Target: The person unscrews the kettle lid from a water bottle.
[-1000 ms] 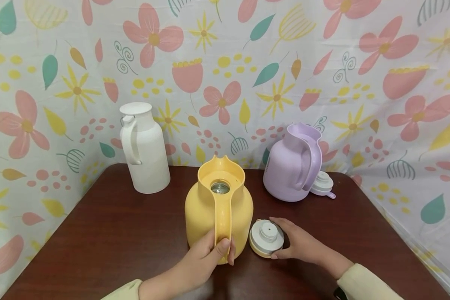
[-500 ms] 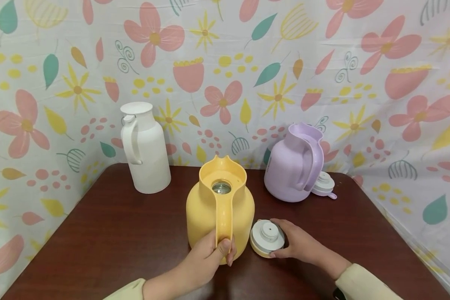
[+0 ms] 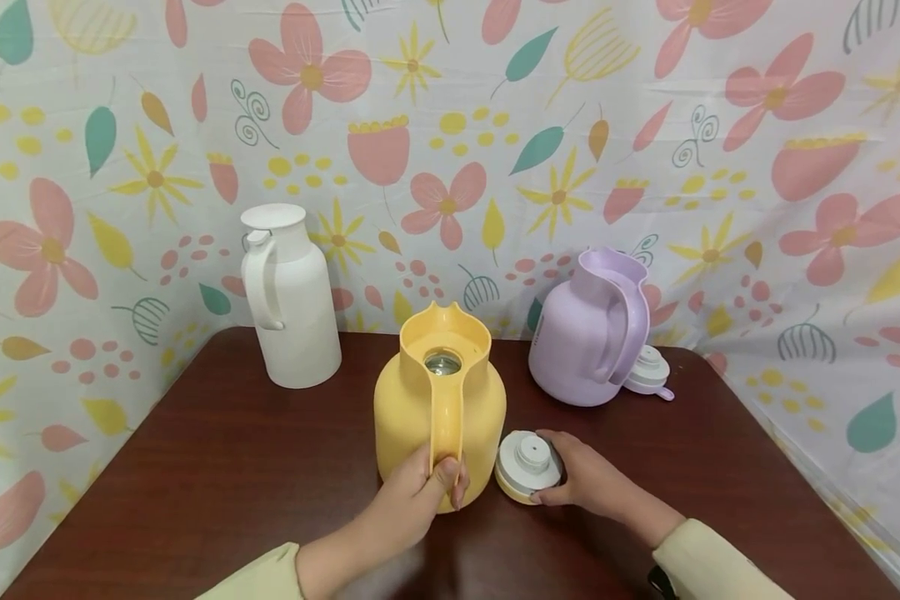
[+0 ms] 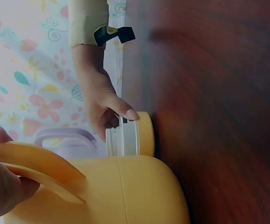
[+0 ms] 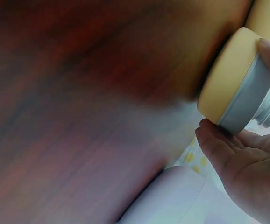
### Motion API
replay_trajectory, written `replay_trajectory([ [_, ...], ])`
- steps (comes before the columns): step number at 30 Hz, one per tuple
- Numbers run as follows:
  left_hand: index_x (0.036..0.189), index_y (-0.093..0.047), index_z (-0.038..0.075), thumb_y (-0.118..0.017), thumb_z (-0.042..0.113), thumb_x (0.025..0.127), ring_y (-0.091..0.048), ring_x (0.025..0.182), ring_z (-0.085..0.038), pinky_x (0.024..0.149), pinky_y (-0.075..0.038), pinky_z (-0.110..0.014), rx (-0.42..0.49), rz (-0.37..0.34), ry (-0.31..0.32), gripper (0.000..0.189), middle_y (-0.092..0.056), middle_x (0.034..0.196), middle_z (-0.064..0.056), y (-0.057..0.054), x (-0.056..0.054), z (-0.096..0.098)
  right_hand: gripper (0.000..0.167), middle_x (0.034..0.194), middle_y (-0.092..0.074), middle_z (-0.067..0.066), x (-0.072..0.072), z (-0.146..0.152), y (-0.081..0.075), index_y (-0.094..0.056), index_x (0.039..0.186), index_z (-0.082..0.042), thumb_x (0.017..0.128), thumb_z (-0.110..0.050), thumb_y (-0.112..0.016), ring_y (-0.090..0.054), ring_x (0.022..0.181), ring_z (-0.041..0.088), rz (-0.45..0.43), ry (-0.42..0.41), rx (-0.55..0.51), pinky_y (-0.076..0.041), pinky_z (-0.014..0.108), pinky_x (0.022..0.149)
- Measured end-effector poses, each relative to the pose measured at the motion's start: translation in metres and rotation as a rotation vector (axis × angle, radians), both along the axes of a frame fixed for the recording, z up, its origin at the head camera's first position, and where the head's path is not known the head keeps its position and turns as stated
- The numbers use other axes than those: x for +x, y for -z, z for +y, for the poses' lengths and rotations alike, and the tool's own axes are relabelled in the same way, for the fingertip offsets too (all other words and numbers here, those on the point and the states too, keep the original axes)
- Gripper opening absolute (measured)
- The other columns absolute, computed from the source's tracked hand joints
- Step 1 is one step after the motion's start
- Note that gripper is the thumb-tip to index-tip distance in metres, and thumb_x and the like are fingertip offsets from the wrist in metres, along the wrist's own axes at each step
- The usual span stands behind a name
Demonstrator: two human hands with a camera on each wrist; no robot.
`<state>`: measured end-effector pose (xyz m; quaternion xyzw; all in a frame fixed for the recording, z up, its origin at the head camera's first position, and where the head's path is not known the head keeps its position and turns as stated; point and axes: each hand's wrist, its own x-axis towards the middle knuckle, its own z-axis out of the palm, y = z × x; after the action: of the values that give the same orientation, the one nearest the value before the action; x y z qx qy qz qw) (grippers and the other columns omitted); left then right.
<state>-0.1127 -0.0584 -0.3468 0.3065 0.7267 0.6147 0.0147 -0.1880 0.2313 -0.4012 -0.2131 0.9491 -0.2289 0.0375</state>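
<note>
Honestly, with the left hand [image 3: 411,504] wrapped round the handle [image 3: 446,429], the uncapped yellow jug [image 3: 407,421] near centre could get tipped if it's yanked; just right of it, the white-and-yellow lid [image 3: 525,472], pinched in the right hand [image 3: 598,482], could be dropped if its rounded rim slips.

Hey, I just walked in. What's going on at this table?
A person is handling a yellow thermos jug: the left hand grips its handle, and the right hand holds a yellow-and-white lid right beside it, white side up. The jug's mouth is uncovered, so the lid isn't on. Farther back on the dark wooden table stand a white jug and a purple jug, with another lid next to the purple one.
</note>
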Motion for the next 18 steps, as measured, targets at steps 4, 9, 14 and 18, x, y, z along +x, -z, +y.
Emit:
replay_trajectory([
  [4, 0.088, -0.055, -0.002, -0.038, 0.029, 0.109, -0.051, 0.075, 0.0, 0.074, -0.046, -0.023, -0.026, -0.012, -0.036, 0.041, -0.057, 0.078, -0.02, 0.0, -0.009, 0.001, 0.089, 0.132, -0.062, 0.023, -0.008, -0.005, 0.0, -0.051, 0.138, 0.009, 0.07, -0.033, -0.093, -0.06, 0.123, 0.036, 0.0, 0.012, -0.015, -0.048, 0.056, 0.106],
  [9, 0.085, -0.054, -0.002, -0.037, 0.032, 0.109, -0.05, 0.074, -0.001, 0.074, -0.044, -0.02, -0.056, -0.027, -0.066, 0.045, -0.056, 0.078, -0.017, -0.001, -0.022, 0.002, 0.089, 0.132, -0.06, 0.025, -0.019, -0.011, 0.0, -0.049, 0.138, 0.011, 0.072, -0.03, -0.092, -0.059, 0.125, 0.038, -0.022, 0.03, -0.043, -0.046, 0.057, 0.108],
  [14, 0.086, -0.054, -0.002, -0.035, 0.033, 0.109, -0.051, 0.076, -0.004, 0.077, -0.043, -0.022, -0.078, -0.068, -0.087, 0.046, -0.056, 0.079, -0.013, -0.002, -0.036, 0.0, 0.088, 0.131, -0.06, 0.026, -0.031, -0.017, 0.001, -0.049, 0.137, 0.012, 0.072, -0.027, -0.092, -0.059, 0.123, 0.039, -0.022, 0.04, -0.055, -0.046, 0.057, 0.107],
  [18, 0.086, -0.053, -0.001, -0.033, 0.035, 0.109, -0.051, 0.077, -0.006, 0.078, -0.044, -0.024, -0.086, -0.082, -0.101, 0.048, -0.056, 0.08, -0.012, -0.002, -0.048, -0.002, 0.087, 0.133, -0.06, 0.028, -0.043, -0.023, 0.002, -0.048, 0.138, 0.013, 0.074, -0.026, -0.091, -0.058, 0.125, 0.041, -0.023, 0.06, -0.063, -0.046, 0.057, 0.109],
])
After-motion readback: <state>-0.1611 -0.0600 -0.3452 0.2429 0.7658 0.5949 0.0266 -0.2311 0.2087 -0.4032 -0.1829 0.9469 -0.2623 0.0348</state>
